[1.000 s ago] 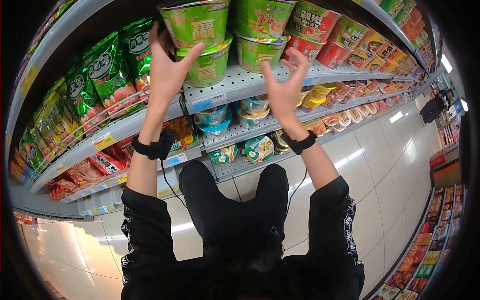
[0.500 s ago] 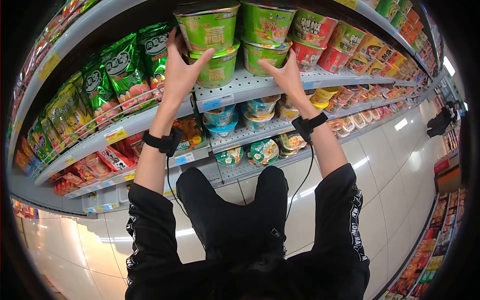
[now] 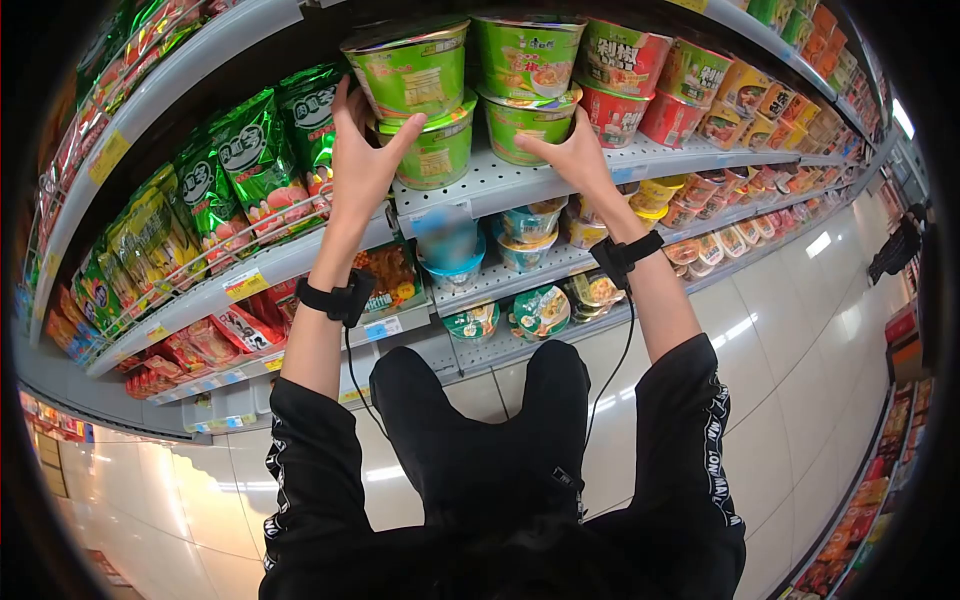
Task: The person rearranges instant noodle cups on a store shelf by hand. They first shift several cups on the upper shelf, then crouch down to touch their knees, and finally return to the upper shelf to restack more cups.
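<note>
Two stacks of green noodle tubs stand side by side on the upper shelf. My left hand (image 3: 362, 165) is round the left side of the left stack, its thumb in front where the upper tub (image 3: 408, 78) meets the lower tub (image 3: 438, 150). The upper tub leans slightly left. My right hand (image 3: 578, 158) grips the lower tub (image 3: 527, 125) of the right stack, thumb on its front and fingers at its right side. Another green tub (image 3: 528, 60) rests on top of that one. The far-side fingertips of my left hand are partly hidden.
Green snack bags (image 3: 245, 155) stand behind a wire rail on the left. Red tubs (image 3: 612, 115) are right of the green stacks. Lower shelves (image 3: 480, 295) hold blue and yellow tubs. My knees are close below, above the tiled floor (image 3: 770, 330). A dark-clothed person (image 3: 895, 250) is far right.
The view has shifted slightly, so the shelves appear lower and further right. Against the shelf edge, the upper green tubs sit a little further left. Both hands stay at the stacks.
</note>
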`<state>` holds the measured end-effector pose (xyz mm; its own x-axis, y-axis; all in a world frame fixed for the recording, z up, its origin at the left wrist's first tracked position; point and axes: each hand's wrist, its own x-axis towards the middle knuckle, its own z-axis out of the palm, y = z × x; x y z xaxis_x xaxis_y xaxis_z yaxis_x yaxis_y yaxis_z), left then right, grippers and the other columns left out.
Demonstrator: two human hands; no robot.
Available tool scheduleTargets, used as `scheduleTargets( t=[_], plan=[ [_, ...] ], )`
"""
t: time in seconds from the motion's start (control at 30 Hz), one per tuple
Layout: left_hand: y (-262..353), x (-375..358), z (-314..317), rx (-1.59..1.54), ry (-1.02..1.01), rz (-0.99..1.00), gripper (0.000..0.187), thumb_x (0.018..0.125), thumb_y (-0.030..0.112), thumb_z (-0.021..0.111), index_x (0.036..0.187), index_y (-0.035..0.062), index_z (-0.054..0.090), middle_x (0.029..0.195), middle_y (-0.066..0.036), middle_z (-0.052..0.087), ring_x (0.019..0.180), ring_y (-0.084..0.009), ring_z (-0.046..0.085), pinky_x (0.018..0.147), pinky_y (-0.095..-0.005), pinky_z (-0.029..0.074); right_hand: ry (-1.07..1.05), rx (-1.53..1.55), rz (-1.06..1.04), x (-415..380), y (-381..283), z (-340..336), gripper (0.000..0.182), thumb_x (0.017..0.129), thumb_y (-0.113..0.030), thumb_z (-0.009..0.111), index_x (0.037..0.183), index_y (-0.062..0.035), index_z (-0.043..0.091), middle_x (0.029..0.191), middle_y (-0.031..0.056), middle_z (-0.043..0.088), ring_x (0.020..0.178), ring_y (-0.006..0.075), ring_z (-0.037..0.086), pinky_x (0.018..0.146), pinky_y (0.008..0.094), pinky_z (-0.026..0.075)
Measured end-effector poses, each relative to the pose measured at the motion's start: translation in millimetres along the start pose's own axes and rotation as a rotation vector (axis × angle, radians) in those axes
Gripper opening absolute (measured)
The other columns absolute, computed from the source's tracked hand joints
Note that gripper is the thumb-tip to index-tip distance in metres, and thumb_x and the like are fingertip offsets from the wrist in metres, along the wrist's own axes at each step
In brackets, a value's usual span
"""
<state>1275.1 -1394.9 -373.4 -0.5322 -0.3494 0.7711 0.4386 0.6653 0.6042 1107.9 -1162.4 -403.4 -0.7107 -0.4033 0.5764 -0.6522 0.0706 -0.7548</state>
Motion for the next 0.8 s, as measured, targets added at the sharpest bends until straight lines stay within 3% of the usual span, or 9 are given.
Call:
scheduleTargets(
  t=[0.17, 0.27, 0.33, 0.53, 0.8],
  plan=[
    [-0.1, 0.5, 0.9, -0.005, 0.0, 0.015, 0.1, 0.086, 0.021, 0.083, 0.153, -0.0081, 0.014, 0.147, -0.028, 0.044, 0.133, -0.03, 0.051, 0.114, -0.0386, 0.038, -0.041, -0.037, -0.053, 2.8, 8.0, 0.4, 0.094, 0.07, -0.034, 0.092, 0.138, 0.0069, 0.042, 0.132, 0.0227, 0.06, 0.122, 0.0287, 0.06, 0.103, 0.038, 0.048],
    [1.7, 0.4, 0.2, -0.048, -0.017, 0.007, 0.098, 0.087, 0.018, 0.082, 0.153, -0.0081, 0.014, 0.147, -0.028, 0.043, 0.133, -0.0299, 0.05, 0.114, -0.0384, 0.037, -0.028, 0.09, -0.017, 0.2, 4.4, -1.1, 0.092, 0.071, -0.033, 0.092, 0.139, 0.0055, 0.043, 0.132, 0.02, 0.061, 0.122, 0.0266, 0.06, 0.104, 0.0376, 0.047],
    [4.3, -0.2, 0.4, -0.028, -0.017, 0.008, 0.097, 0.087, 0.017, 0.082, 0.152, -0.0085, 0.014, 0.147, -0.028, 0.044, 0.133, -0.0298, 0.05, 0.114, -0.0384, 0.037, -0.139, 0.2, 0.05, 1.5, 6.2, -7.0, 0.095, 0.074, -0.037, 0.09, 0.143, 0.0057, 0.039, 0.138, 0.0171, 0.057, 0.124, 0.0233, 0.058, 0.106, 0.0354, 0.045],
    [3.2, -1.1, 1.5, -0.001, 0.007, 0.008, 0.097, 0.088, 0.016, 0.081, 0.152, -0.0101, 0.014, 0.147, -0.028, 0.044, 0.133, -0.0299, 0.05, 0.114, -0.0384, 0.037, -0.181, 0.204, 0.04, -4.6, -3.5, -16.4, 0.096, 0.074, -0.037, 0.091, 0.142, 0.0066, 0.04, 0.138, 0.0174, 0.057, 0.125, 0.0228, 0.057, 0.107, 0.0351, 0.044],
    [-0.3, -2.1, 2.3, 0.025, 0.023, 0.086, 0.095, 0.087, 0.016, 0.082, 0.152, -0.0068, 0.016, 0.151, -0.027, 0.039, 0.139, -0.0297, 0.044, 0.115, -0.0379, 0.036, -0.067, 0.133, 0.064, -3.1, 9.7, -7.0, 0.099, 0.071, -0.035, 0.092, 0.143, 0.008, 0.039, 0.138, 0.0197, 0.056, 0.127, 0.0247, 0.056, 0.108, 0.0362, 0.044]
  ],
)
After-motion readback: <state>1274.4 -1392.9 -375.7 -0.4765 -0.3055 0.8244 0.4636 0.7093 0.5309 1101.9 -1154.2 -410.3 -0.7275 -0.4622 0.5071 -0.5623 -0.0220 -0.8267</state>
